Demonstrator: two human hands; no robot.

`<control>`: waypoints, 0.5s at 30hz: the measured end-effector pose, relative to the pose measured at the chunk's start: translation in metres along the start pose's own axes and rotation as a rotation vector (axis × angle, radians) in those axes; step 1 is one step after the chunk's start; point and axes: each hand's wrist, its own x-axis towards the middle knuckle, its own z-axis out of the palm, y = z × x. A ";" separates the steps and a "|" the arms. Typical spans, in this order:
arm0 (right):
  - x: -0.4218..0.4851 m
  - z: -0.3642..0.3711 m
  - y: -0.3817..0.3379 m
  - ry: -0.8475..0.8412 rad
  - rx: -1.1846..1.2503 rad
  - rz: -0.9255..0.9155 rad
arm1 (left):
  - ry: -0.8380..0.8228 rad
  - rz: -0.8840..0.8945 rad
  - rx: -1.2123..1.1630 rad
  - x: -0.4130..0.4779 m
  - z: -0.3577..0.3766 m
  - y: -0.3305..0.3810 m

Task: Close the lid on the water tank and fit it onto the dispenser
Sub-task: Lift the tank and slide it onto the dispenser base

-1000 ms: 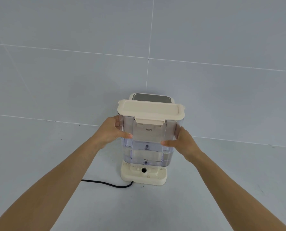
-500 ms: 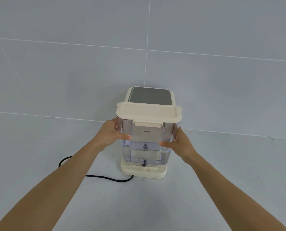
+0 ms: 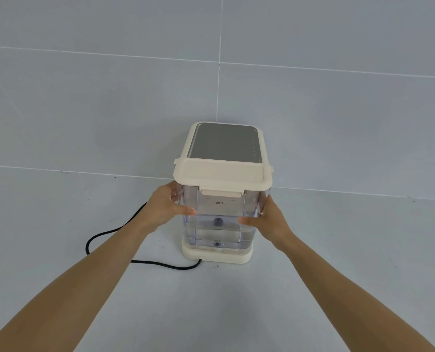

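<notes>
Both hands, left (image 3: 166, 208) and right (image 3: 269, 223), gripping lidded water tank (image 3: 220, 219), seated on dispenser (image 3: 217, 255)

The dispenser (image 3: 226, 146) stands on the floor (image 3: 313, 288), close before the tiled wall (image 3: 109, 97). The water tank (image 3: 219, 219) sits upright on the dispenser's base (image 3: 216, 255), in front of the dispenser's taller body and touching it. The lid (image 3: 222, 175) lies flat on top of the tank, its latch (image 3: 222, 193) hanging down over the near face. The left hand (image 3: 164, 208) is pressed against the tank's left side and the right hand (image 3: 271, 219) against its right side, thumbs on the near face. The power cord (image 3: 125, 240) leaves the base's near left corner and loops across the floor to the left, passing under the left forearm.
</notes>
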 end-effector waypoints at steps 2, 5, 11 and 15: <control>0.001 0.000 0.001 0.001 -0.008 -0.001 | -0.004 0.000 -0.003 0.001 -0.001 -0.002; 0.001 0.000 0.003 0.001 -0.033 0.004 | -0.015 -0.007 0.005 0.002 -0.001 -0.005; 0.002 0.001 0.005 -0.005 -0.063 0.000 | -0.031 0.004 0.039 0.002 -0.001 -0.004; 0.001 0.001 0.006 -0.010 -0.060 -0.008 | -0.032 -0.006 0.049 0.002 0.000 -0.006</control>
